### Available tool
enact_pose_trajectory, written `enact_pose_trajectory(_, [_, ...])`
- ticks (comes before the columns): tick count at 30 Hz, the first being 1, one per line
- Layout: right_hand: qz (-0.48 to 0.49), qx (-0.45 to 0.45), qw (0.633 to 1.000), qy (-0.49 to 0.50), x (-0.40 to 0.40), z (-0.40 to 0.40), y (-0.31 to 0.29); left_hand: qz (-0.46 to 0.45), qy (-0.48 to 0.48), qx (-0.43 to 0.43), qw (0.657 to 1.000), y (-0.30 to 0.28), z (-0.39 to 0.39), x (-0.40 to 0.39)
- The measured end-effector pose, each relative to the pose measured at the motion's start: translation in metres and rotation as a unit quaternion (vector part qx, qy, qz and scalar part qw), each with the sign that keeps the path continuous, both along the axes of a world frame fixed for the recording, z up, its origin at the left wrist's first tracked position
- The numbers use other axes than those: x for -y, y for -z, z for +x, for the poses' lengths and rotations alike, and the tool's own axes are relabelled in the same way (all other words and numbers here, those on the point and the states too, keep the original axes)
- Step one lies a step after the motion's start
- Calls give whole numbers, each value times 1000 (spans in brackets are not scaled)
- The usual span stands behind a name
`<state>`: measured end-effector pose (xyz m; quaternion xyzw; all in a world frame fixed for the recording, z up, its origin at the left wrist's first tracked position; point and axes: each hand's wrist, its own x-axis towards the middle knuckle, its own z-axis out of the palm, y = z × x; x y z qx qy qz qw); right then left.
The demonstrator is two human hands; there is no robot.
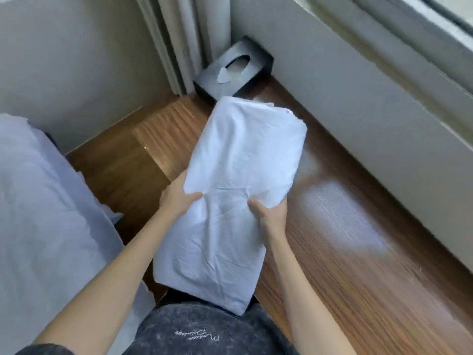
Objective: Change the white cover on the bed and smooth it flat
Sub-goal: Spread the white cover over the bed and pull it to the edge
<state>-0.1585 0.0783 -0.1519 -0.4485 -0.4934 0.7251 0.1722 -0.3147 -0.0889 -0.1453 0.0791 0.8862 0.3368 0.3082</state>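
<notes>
We are seeing one folded white cover [230, 201], two hands, one bed [38, 201] and one tissue box [234, 70] in the head view. The folded white cover is forming a long, thick rectangular bundle with soft creases across its top face and stacked layers showing at its far end. It is being held in the air above the wooden floor [345, 239], in front of the person's body, with its near end close to the dark shirt [204, 331] and its far end pointing toward the room corner. The left hand [176, 201] is gripping the left edge of the bundle, thumb pressing on top and the fingers curling underneath, out of sight. The right hand [268, 213] is gripping the right edge in the same manner, thumb on top and fingers hidden below the fabric. The bed is lying at the left of the frame, covered in pale, wrinkled fabric, and is well apart from the bundle. The tissue box is black and is standing on the floor in the corner, beside the curtain [179, 42] and the wall below the window [358, 98]; one white tissue is protruding from its oval opening.
</notes>
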Motion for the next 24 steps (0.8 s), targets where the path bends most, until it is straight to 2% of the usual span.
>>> enact_pose_trajectory(5, [33,12,981,-189,69,-65,-13,11,-177,-3,984,-5,1,116])
enact_pose_trajectory(8, [39,-3,954,-298,127,-106,-25,8,-304,-17,952,-11,5,184])
enact_pose_trajectory(11, [47,-20,912,-406,192,-148,-32,-18,-393,-37,919,-19,13,252])
enact_pose_trajectory(18, [77,-49,806,-584,378,-219,-49,35,-572,-44,818,-27,39,415])
enact_pose_trajectory(24, [76,-39,709,-700,541,-244,-52,68,-694,-49,715,-31,73,532])
